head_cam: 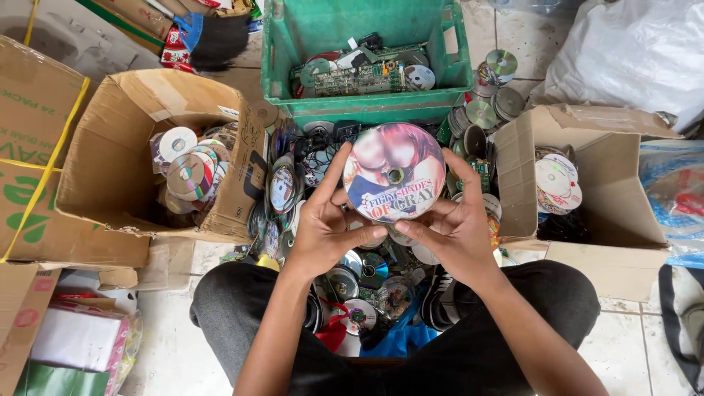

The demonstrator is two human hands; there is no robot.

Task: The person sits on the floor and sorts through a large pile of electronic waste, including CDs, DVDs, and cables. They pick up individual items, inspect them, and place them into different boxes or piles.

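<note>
Both my hands hold one printed disc flat, its picture side facing up, over a pile of loose discs on the floor between my knees. My left hand grips the disc's left edge with its fingers spread along the rim. My right hand grips the right and lower edge. The disc shows a pink and blue picture with a centre hole.
A cardboard box with several discs stands at left, another cardboard box with discs at right. A green plastic crate holding circuit boards and discs sits ahead. A white plastic sack lies at top right.
</note>
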